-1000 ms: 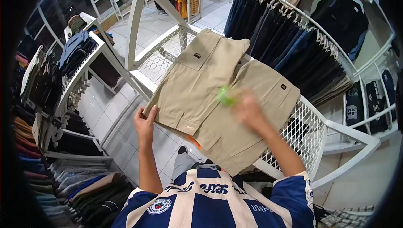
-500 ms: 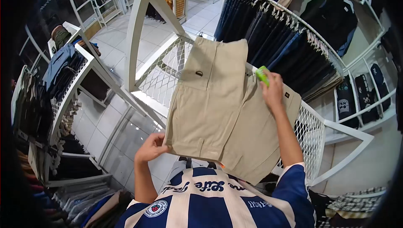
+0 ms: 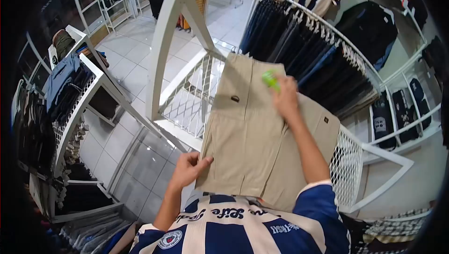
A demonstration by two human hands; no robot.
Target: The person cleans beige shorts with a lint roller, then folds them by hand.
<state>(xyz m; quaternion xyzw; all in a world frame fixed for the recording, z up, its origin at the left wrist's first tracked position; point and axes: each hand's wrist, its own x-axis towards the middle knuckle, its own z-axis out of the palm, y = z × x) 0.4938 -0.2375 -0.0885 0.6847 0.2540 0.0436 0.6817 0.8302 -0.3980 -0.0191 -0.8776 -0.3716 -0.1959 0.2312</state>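
Note:
Beige trousers (image 3: 243, 137) lie spread over a white mesh rack (image 3: 346, 170), their legs side by side. My left hand (image 3: 189, 170) pinches the left edge of the cloth near the bottom, thumb on top. In my right hand (image 3: 286, 97) is a small bright green object (image 3: 271, 80), held over the upper part of the trousers; motion blur hides what it is. A small dark D-shaped piece shows on the cloth to the left of it, and a small dark label sits at the right.
Dark jeans (image 3: 299, 43) hang from a curved white rail behind the trousers. Clothing racks with folded garments (image 3: 65, 76) stand at the left. A triangular white frame (image 3: 161, 53) rises behind the mesh. Rolled dark items (image 3: 404, 109) fill a shelf at the right.
My right hand has moved left with the green object, from the right leg's top onto the left part of the trousers. My left hand and the trousers appear shifted slightly right as the view moved.

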